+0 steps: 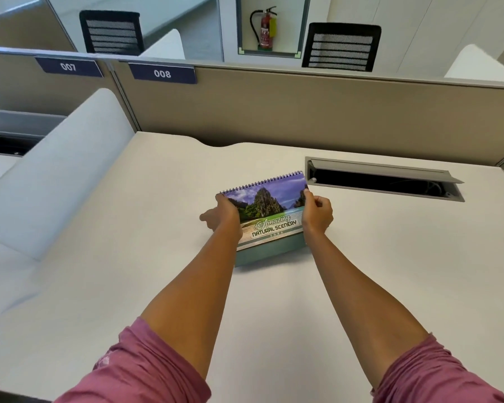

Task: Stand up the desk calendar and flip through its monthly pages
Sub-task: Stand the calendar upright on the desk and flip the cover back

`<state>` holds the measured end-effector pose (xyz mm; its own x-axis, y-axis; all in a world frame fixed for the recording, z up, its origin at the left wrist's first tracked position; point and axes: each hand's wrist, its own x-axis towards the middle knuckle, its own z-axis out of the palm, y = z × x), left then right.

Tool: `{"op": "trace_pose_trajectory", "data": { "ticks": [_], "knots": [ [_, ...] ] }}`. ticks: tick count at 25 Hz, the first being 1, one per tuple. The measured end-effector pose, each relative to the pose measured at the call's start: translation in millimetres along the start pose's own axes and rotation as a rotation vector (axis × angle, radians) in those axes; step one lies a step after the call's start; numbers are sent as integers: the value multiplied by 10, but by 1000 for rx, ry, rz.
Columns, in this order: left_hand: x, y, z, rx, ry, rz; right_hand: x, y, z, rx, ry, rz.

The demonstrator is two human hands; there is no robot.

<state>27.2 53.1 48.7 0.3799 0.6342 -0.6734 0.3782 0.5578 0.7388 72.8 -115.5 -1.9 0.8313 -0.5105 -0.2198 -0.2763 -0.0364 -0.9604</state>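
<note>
While the desk calendar (269, 212) stands tilted on the white bench (390, 271), straight ahead of you and near the open cable tray (384, 181), your hands close on its two short ends. Your left hand (223, 213) wraps the left edge, fingers hidden behind the cover; your right hand (317, 212) pinches the upper right corner between thumb and fingers. The long axis runs left to right, with the spiral binding (262, 181) along the top, away from you, and the cover facing you. Both hands sit about equally near. The cover is not yet turned, so flipping likely means lifting its free lower edge up and over that binding.
</note>
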Motion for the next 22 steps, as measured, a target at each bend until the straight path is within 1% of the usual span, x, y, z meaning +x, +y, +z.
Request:
{"op": "trace_pose_trajectory", "data": {
  "ticks": [3,6,9,14,22],
  "knots": [
    [115,189,-59,-44,-59,2,-18,-74,133,76,-14,2],
    [239,362,-69,-62,-82,34,-24,-141,278,100,-27,-7],
    [355,535,-56,-45,-90,91,-37,-205,444,114,-53,-48],
    [628,816,-73,-53,-83,126,4,-329,764,102,-119,-150],
    [1075,1159,42,-77,-104,221,202,-487,1310,107,-190,-177]
  ]
}}
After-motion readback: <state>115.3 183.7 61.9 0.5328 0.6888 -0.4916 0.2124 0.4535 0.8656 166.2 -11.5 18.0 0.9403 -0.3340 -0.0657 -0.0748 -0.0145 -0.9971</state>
